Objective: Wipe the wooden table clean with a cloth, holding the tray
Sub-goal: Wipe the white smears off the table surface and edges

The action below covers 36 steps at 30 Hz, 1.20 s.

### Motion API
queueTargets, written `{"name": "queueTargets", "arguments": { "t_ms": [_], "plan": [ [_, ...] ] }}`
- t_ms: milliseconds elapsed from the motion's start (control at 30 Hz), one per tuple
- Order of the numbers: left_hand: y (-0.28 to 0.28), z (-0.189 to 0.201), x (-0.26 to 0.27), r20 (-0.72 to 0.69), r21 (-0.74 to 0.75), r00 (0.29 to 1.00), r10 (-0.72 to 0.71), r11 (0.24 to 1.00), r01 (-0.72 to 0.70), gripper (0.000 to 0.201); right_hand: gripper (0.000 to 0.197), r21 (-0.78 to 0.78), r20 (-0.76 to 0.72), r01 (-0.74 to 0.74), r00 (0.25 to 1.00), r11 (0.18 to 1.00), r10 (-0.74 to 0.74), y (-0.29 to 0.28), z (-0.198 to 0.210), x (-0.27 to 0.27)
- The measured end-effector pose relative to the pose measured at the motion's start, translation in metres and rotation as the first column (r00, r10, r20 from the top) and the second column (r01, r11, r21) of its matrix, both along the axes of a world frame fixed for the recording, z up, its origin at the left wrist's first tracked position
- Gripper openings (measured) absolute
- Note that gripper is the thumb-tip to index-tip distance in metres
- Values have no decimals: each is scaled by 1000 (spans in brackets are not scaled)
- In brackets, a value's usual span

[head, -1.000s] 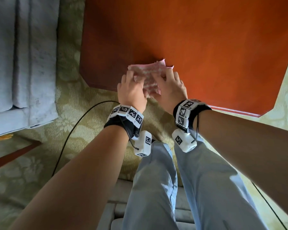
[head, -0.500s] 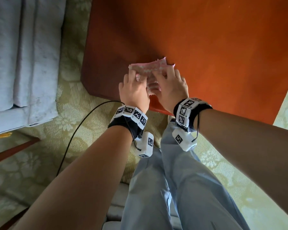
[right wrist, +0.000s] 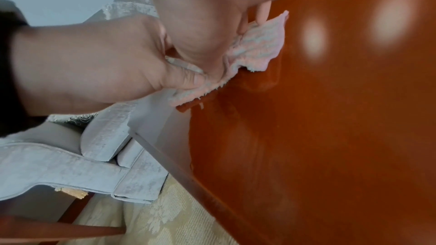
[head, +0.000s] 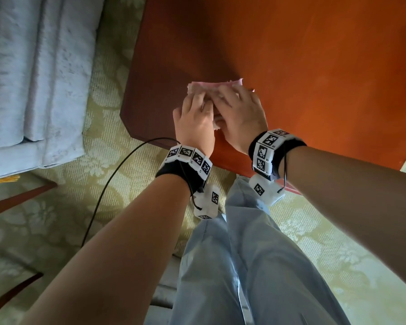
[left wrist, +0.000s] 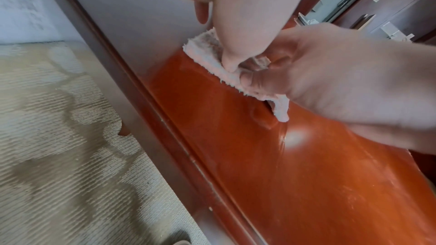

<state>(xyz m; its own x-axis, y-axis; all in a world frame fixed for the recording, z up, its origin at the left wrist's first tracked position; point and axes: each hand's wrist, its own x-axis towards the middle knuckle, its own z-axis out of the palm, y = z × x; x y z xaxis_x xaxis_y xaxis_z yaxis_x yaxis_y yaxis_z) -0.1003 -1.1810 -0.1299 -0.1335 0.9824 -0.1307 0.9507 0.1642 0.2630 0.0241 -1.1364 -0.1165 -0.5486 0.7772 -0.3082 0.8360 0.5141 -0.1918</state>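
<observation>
Two hands (head: 217, 118) press one cloth (head: 215, 85) onto one table (head: 314, 78).

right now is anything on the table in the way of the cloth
Nothing visible. Both the left hand and right hand hold the cloth on the wooden table; the surface shown beyond it is bare. No tray in view.

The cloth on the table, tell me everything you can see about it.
The cloth is a small pale pink piece of fluffy, towel-like fabric with frayed, fuzzy edges. It lies bunched and folded on the glossy orange-brown wooden table, near the table's front left corner. The left hand and the right hand cover most of it, side by side, with thumbs and fingers curled into its folds, pressing it against the wood. Only its far edge and some side flaps show.
</observation>
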Motion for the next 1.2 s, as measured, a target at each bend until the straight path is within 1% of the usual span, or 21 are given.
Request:
{"name": "queueTargets", "arguments": {
  "t_ms": [67, 133, 233, 333, 400, 500, 600, 700, 867, 1033, 1133, 1200],
  "plan": [
    [1, -1, -1, 32, 1, 999, -28, 1000, 28, 46, 61, -15, -3, -18, 1000, 1000, 18, 4, 0, 0],
    [2, -1, -3, 36, -11, 997, -62, 998, 62, 50, 59, -35, -9, -14, 1000, 999, 13, 7, 1, 2],
    [7, 4, -5, 9, -47, 996, -93, 995, 93, 49, 56, -55, 2, 5, 1000, 998, -5, 11, 1, 2],
    [10, 11, -4, -30, -138, 992, -119, 984, 114, 54, 62, -63, 8, 47, 999, 997, -47, 10, 1, 0],
    [13, 14, -2, -60, -130, 992, -111, 986, 102, 56, 66, -84, 6, 89, 996, 993, -89, 10, 2, -2],
    [13, 14, 0, -93, -111, 991, -102, 990, 91, 51, 66, -118, 24, 122, 993, 986, -119, 5, 3, -4],
    [7, 13, 1, -126, -86, 985, -121, 990, 110, 43, 57, -142, 50, 147, 989, 979, -141, -4, 5, -5],
    [-4, 12, 3, -122, -83, 984, -131, 989, 121, 33, 48, -159, 58, 188, 982, 969, -181, -21, 4, -5],
    [-28, 11, 2, -114, -38, 981, -159, 987, 156, 18, 44, -168, 55, 213, 977, 962, -207, -53, 1, -5],
    [-54, 8, -2, -117, -44, 978, -174, 984, 170, 16, 42, -195, 37, 214, 977, 957, -211, -78, 0, -6],
    [-68, 7, -5, -127, -44, 975, -181, 983, 176, 14, 35, -195, 21, 207, 978, 959, -207, -91, 0, -9],
    [-77, 5, -7, -140, -19, 975, -174, 985, 173, 13, 30, -209, 10, 188, 982, 960, -190, -100, 2, -12]
  ]
}}
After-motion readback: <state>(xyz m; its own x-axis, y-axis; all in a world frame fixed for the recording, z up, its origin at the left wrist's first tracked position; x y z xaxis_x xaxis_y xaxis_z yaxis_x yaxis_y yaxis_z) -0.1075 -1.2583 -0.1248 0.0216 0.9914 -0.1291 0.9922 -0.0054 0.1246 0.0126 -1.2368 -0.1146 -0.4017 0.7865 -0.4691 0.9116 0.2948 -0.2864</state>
